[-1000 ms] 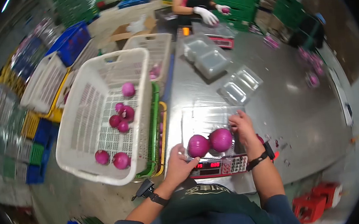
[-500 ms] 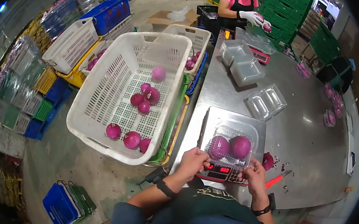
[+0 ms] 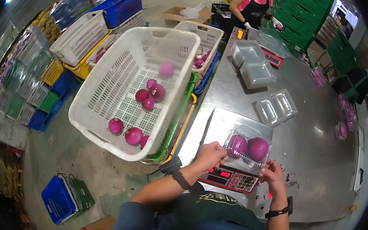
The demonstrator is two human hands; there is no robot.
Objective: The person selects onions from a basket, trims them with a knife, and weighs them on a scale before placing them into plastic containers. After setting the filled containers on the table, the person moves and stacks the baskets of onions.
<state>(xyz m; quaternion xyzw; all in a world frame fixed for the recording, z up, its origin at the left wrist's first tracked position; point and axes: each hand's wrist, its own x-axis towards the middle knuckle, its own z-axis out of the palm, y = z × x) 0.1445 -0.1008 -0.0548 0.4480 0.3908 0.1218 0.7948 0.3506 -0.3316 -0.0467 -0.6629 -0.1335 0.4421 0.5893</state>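
Observation:
A clear plastic clamshell box [image 3: 242, 159] with two red onions [image 3: 258, 148] inside is over the near right part of a steel scale platform [image 3: 220, 122]. My left hand [image 3: 213, 155] pinches the box's near left corner between thumb and fingers. At the near right corner, the fingertips of my right hand [image 3: 271, 174] are closed on the box's edge. Just below the box, the scale's red display and keypad [image 3: 227, 177] face me. A red-handled knife [image 3: 270, 194] lies on the table, partly hidden behind my right wrist.
To the left stands a large white crate [image 3: 102, 136] with several red onions. Beyond the scale, a clear clamshell [image 3: 275, 108] and stacked clear trays [image 3: 254, 64] rest on the steel table [image 3: 316, 155]. A co-worker [image 3: 253, 6] in gloves holds an onion at the far end.
The box with the onions has shifted right across the scale, both my hands moving along with it. The loose onion by the knife is now hidden. The co-worker's hands have moved apart.

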